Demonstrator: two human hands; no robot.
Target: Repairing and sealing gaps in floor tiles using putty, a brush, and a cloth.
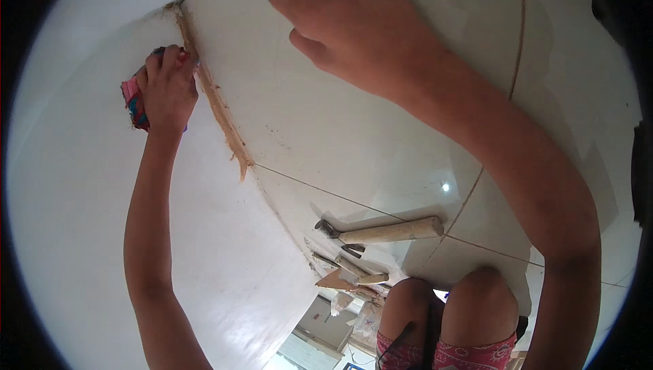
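My left hand (169,88) is closed around a bunched, multicoloured cloth (134,103) in pink, teal and red. It presses the cloth to the white wall (81,166), right beside the corner joint. Brown, paste-like filler (214,101) runs along that joint between wall and floor, with a ragged smear at its near end. Above the pale floor tiles (286,118), my right hand (360,26) is curled, thumb and a finger toward the wall. Its palm side is hidden, so I cannot make out whether anything is in it.
A hammer (388,232) with a wooden handle lies on the tiles before my knees (479,302). Closer to the wall are more wooden-handled tools (354,268), a brown triangular piece (338,279) and plastic bags (367,319). Brown grout lines (518,50) cross the floor.
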